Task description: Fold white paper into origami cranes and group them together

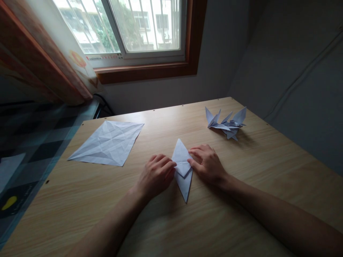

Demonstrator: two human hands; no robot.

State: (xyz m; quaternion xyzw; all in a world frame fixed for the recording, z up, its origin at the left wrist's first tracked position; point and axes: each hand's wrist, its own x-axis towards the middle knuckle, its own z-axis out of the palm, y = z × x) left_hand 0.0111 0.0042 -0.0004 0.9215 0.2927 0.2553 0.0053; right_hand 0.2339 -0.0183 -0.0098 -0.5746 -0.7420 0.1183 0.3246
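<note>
paper diamond (182,160): flat on the tabletop (268,175) between left grip (158,175) and right grip (207,164), one point towards the person and the other roughly towards the window (114,28), with a shorter folded layer on top of the long one, probably lined up like that so both side edges are easy to get at

left grip: half curled, fingertips touching the left edge, looks like it's there to stop the thing sliding, can't tell if the edge is actually pinched or just pressed

right grip: a bit looser, thumb at the right edge and forefinger slightly further up, i'd guess it's bracing against the other side, again can't tell if any paper is nipped in there

creased sheet (108,144): spread flat over on the left, well apart from the diamond, fold lines all over it, maybe laid out so those lines are easy to see

folded figures (230,124): bunched together at the far right, pointy bits sticking up, hard to say how many, seemingly over there so they don't get squashed
</note>
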